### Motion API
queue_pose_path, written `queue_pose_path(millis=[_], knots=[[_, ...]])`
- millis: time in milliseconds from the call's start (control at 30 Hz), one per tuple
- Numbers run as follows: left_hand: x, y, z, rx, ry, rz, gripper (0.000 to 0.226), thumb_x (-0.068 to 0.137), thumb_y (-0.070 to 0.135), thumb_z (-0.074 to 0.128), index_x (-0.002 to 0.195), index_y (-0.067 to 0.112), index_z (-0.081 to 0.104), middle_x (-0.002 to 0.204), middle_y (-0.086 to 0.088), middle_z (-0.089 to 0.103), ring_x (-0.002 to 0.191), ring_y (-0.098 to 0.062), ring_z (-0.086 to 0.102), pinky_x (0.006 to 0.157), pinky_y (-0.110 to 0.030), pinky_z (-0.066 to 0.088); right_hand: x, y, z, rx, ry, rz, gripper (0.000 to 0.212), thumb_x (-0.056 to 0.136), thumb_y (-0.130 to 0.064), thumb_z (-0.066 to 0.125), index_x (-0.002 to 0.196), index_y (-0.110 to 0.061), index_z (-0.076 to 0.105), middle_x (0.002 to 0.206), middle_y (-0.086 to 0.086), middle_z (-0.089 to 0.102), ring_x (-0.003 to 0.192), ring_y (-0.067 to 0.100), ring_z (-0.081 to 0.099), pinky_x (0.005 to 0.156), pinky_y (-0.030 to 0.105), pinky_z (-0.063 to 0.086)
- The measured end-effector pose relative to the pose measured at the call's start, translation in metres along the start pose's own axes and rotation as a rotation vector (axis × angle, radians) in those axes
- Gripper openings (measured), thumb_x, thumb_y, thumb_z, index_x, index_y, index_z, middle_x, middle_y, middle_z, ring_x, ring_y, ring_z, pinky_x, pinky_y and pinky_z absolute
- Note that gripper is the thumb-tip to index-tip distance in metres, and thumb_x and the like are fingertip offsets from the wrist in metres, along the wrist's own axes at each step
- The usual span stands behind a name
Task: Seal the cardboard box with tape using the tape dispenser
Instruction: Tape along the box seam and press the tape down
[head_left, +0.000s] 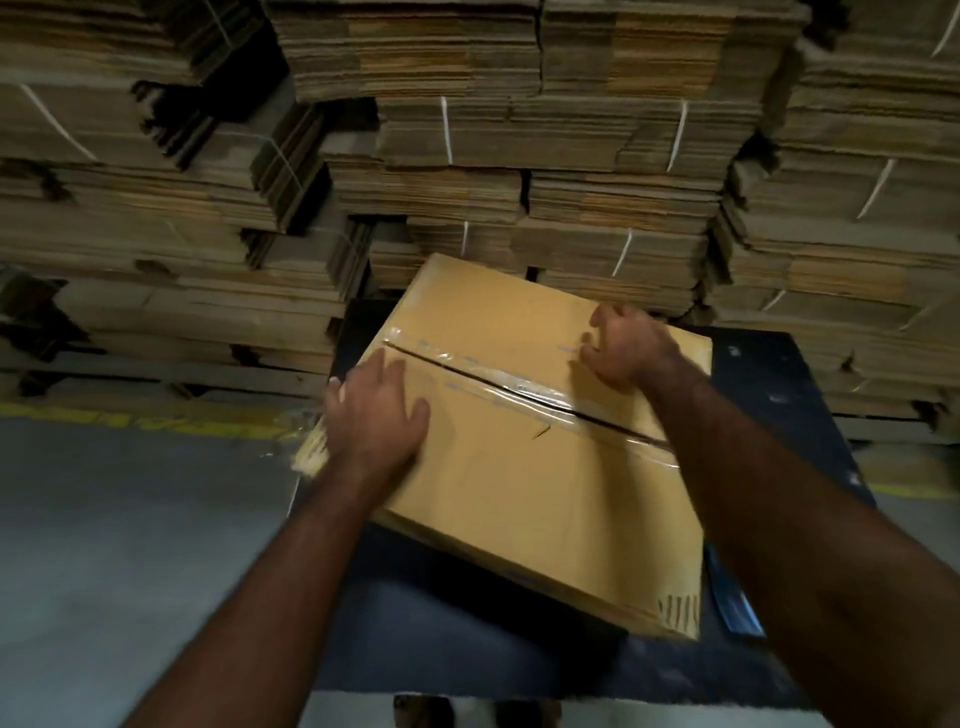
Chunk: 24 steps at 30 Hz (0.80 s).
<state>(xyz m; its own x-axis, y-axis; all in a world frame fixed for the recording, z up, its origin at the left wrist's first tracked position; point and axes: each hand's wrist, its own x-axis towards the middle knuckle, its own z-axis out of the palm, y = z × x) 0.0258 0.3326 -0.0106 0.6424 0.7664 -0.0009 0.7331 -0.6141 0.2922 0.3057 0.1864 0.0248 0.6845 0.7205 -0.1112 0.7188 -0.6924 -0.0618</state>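
Observation:
A tan cardboard box (498, 478) lies closed on a dark table (769, 374), turned at an angle. A strip of clear tape (524, 387) runs along its centre seam from the left edge towards the right. My left hand (376, 415) rests flat on the box's left edge, fingers spread over the near flap. My right hand (626, 348) presses on the far right part of the top, fingers bent, near the tape line. No tape dispenser shows in either hand.
Tall stacks of flattened, strapped cardboard (519, 145) fill the background right behind the table. A blue flat object (737, 597) lies on the table at the box's right. Grey floor with a yellow line (130, 415) lies to the left.

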Motion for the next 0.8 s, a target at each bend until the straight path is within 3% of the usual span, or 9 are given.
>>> queue_pose_path(millis=[67,200,300,367,433,500,567,667,800], knots=[[-0.040,0.012,0.016,0.064,0.031,-0.029,0.061,0.088,0.049,0.050,0.141,0.018,0.046,0.160,-0.012,0.026,0.146,-0.030,0.023,0.114,-0.063,0.013,0.011,0.012,0.000,-0.021,-0.076,-0.002,0.058,0.085,-0.056,0.061,0.130,-0.020,0.049,0.134,0.016,0.051,0.119,0.034,0.049,0.099,0.047,0.043],[-0.103,0.038,0.036,-0.099,0.065,-0.329,0.088,0.085,0.056,0.050,0.154,0.008,0.022,0.166,-0.017,-0.006,0.152,-0.035,-0.005,0.112,-0.070,0.012,0.027,0.037,0.003,0.003,-0.159,-0.069,0.077,0.072,-0.076,0.062,0.134,-0.034,0.043,0.145,0.018,0.044,0.129,0.041,0.043,0.106,0.054,0.037],[-0.133,0.072,0.043,-0.583,0.010,-0.529,0.107,0.090,0.045,0.065,0.156,0.001,-0.007,0.163,-0.017,-0.020,0.151,-0.036,-0.001,0.120,-0.036,0.015,0.028,0.054,0.009,0.024,-0.181,-0.066,0.099,0.064,-0.092,0.046,0.148,-0.046,0.023,0.156,0.015,0.031,0.139,0.042,0.033,0.110,0.060,0.029],[-0.127,0.081,0.041,-0.718,-0.052,-0.625,0.107,0.092,0.028,0.069,0.155,0.003,-0.013,0.164,-0.018,-0.014,0.149,-0.033,0.014,0.108,-0.016,0.016,0.021,0.060,0.010,-0.012,-0.188,-0.036,0.096,0.069,-0.091,0.044,0.151,-0.047,0.018,0.158,0.015,0.025,0.140,0.042,0.027,0.109,0.062,0.026],[-0.100,0.068,0.032,-0.664,-0.061,-0.552,0.101,0.089,0.026,0.070,0.157,0.001,-0.001,0.164,-0.023,0.003,0.145,-0.036,0.027,0.114,-0.027,0.025,0.009,0.065,0.008,-0.053,-0.184,0.048,0.091,0.074,-0.088,0.042,0.150,-0.043,0.021,0.155,0.019,0.027,0.138,0.045,0.028,0.107,0.062,0.025],[-0.059,0.042,0.022,-0.631,-0.024,-0.400,0.083,0.083,0.036,0.068,0.150,0.004,0.031,0.151,-0.021,0.039,0.131,-0.035,0.048,0.109,-0.043,0.042,-0.006,0.072,0.009,-0.085,-0.164,0.151,0.085,0.080,-0.083,0.039,0.148,-0.036,0.026,0.149,0.022,0.033,0.133,0.046,0.035,0.105,0.059,0.028],[-0.022,0.028,0.013,-0.621,-0.030,-0.399,0.059,0.086,0.022,0.069,0.139,0.007,0.049,0.133,-0.012,0.058,0.118,-0.028,0.058,0.102,-0.042,0.048,-0.024,0.087,0.018,-0.025,-0.155,0.210,0.078,0.085,-0.077,0.039,0.148,-0.034,0.026,0.147,0.021,0.034,0.130,0.044,0.037,0.101,0.058,0.030],[-0.002,0.037,0.012,-0.447,-0.118,-0.405,0.061,0.085,0.016,0.075,0.140,0.010,0.049,0.131,-0.018,0.060,0.119,-0.035,0.059,0.098,-0.051,0.051,-0.049,0.103,0.033,0.156,-0.155,0.264,0.076,0.089,-0.074,0.035,0.153,-0.036,0.014,0.144,0.021,0.034,0.125,0.043,0.043,0.094,0.053,0.039],[-0.035,0.067,0.037,-0.256,-0.277,-0.214,0.089,0.077,0.046,0.077,0.149,0.015,0.034,0.140,-0.022,0.049,0.124,-0.040,0.051,0.101,-0.052,0.048,-0.073,0.121,0.040,0.163,-0.127,0.287,0.078,0.092,-0.073,0.028,0.155,-0.035,0.005,0.145,0.023,0.037,0.123,0.044,0.047,0.092,0.049,0.041]])
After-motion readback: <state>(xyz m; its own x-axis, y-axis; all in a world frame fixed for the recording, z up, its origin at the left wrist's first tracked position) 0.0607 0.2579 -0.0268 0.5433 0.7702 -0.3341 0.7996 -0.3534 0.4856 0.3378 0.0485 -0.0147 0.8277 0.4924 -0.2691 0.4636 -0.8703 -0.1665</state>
